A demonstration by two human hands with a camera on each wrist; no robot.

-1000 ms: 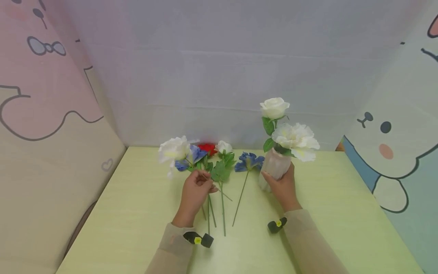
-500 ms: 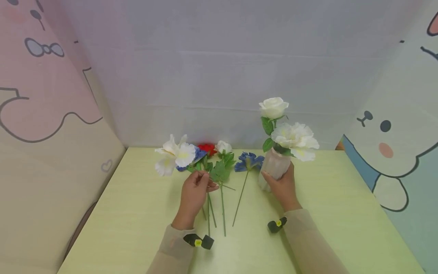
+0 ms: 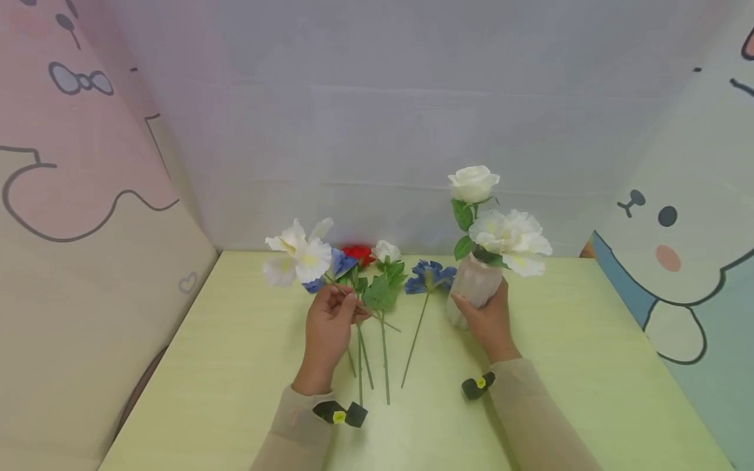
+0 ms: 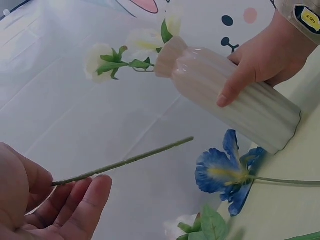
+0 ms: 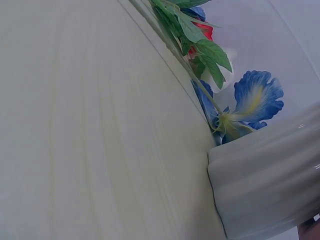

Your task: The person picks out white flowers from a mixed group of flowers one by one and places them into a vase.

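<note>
My left hand (image 3: 331, 327) pinches the thin green stem (image 4: 125, 161) of a white iris (image 3: 300, 255) between thumb and fingers. The bloom points up and left, and the stem's bare end points right. My right hand (image 3: 485, 320) grips a pale ribbed vase (image 3: 476, 282) round its side. In the vase stand a white rose (image 3: 474, 184) and a fuller white flower (image 3: 511, 239) with ruffled petals. In the right wrist view the lower part of the vase (image 5: 270, 175) touches the table, and the hand is almost wholly hidden.
Between the hands lie several flowers: a blue iris (image 3: 429, 277), a white rose (image 3: 386, 252) with green leaves, a red flower (image 3: 358, 255) and another blue bloom (image 3: 341, 263). They rest on the pale yellow table (image 3: 224, 366). A grey cloth wall (image 3: 377, 144) rises behind.
The white iris in my left hand has turned, its bloom now more open to view and slightly higher. My right hand and the vase have stayed in place.
</note>
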